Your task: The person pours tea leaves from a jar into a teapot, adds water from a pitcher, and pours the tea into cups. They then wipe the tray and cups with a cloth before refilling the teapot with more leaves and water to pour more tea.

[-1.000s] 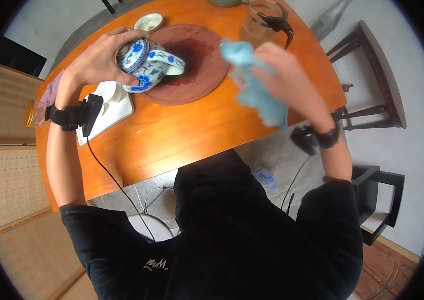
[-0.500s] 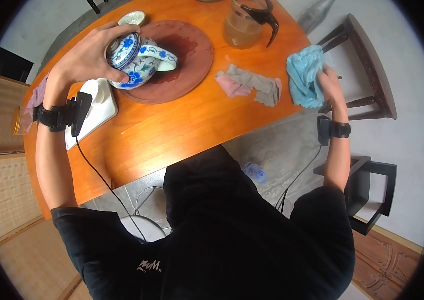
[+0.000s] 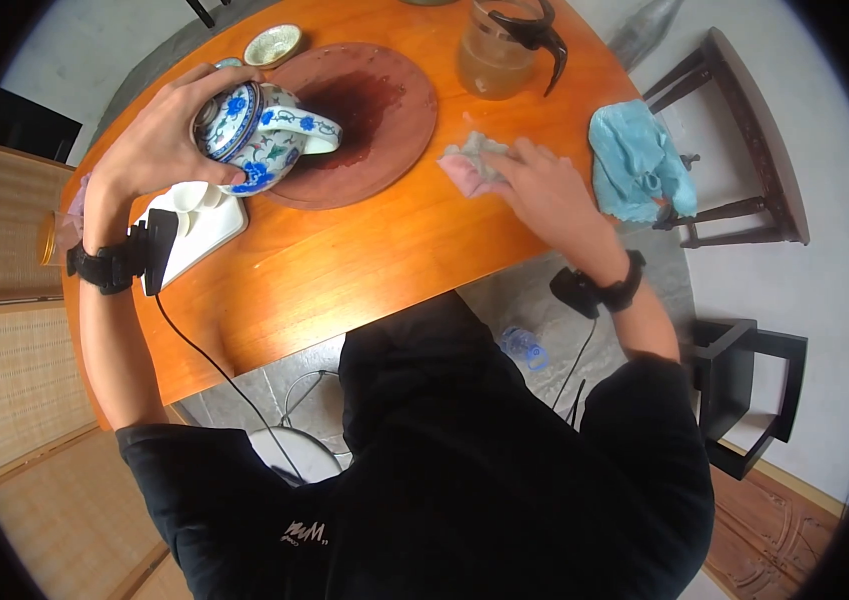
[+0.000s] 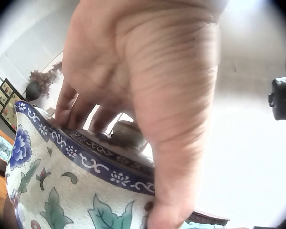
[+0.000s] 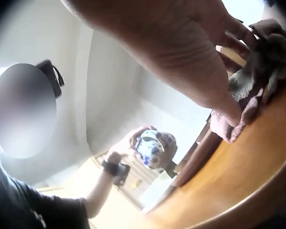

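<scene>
My left hand grips a blue-and-white teapot from above, fingers curled over its lid, and holds it tilted above the left edge of a round reddish-brown tray. In the left wrist view the left hand covers the lid of the teapot. My right hand lies on a crumpled grey-and-pink cloth on the orange table. In the right wrist view the right hand's thumb and fingers close round the cloth. A light blue cloth lies loose at the table's right edge.
A glass pitcher with brown liquid stands at the back. A small cup sits behind the tray. A white dish lies under my left wrist. Dark wooden chairs stand to the right of the table.
My right hand let go of the blue cloth at the table's right edge and moved left onto the grey-and-pink cloth. The left hand kept the teapot, shifting it slightly left.
</scene>
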`<state>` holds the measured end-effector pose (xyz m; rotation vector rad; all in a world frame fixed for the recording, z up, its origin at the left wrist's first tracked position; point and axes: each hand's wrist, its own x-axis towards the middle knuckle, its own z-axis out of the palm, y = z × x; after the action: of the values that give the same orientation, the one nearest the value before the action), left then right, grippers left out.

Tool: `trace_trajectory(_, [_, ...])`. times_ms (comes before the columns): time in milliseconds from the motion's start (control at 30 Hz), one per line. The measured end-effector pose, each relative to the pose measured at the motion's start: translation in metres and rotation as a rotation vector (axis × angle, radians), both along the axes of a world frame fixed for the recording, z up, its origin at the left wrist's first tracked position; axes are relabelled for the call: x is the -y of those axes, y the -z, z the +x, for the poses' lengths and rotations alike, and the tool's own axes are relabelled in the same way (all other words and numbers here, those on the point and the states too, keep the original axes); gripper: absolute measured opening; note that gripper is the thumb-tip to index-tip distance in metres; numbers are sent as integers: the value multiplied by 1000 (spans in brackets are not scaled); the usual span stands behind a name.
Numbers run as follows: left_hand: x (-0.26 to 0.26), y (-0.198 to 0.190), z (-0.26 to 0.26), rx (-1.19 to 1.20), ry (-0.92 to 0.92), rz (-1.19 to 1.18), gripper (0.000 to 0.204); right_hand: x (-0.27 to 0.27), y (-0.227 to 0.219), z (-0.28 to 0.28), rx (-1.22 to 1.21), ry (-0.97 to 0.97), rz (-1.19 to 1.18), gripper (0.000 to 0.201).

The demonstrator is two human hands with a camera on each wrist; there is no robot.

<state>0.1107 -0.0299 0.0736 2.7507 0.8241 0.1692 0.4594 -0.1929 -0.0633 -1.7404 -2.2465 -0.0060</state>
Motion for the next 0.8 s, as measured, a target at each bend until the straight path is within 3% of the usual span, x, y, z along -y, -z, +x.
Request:
trace_trajectory(67, [8, -6, 7, -9, -52, -31, 84, -18, 8, 20, -38, -51, -71, 25])
trace_trajectory(167, [10, -8, 7, -19, -72, -3, 83, -30, -8, 49, -167, -82, 5, 17])
trace_trajectory(267, [13, -10, 10, -64, -112, 21, 82, -44, -43, 42, -407, 37, 32, 17])
trace_trajectory(367, [11, -7, 6, -44, -116, 23, 83, -78, -52, 22, -596, -26, 146, 18])
trace_trajectory(467, [17, -19, -3, -66, -151, 20, 82, -111, -67, -8, -473, -120, 306, 21])
trace_trajectory(533, [25, -21, -36, -73, -183, 29, 82, -132, -67, -59, -413, -139, 321, 21])
trace_trajectory(567, [11, -8, 9, -79, -161, 7, 82, -152, -46, -25, -419, -148, 323, 21])
trace_trajectory(667, [12, -6, 6, -46, -146, -3, 82, -186, -27, -39, -327, -111, 123, 30])
trace_trajectory(767, [12, -6, 6, -62, -147, 19, 83, -170, -18, -50, -152, -142, -214, 44])
trace_trajectory(800, [10, -7, 5, -82, -148, 34, 83, -167, -16, -48, -19, -231, -285, 57])
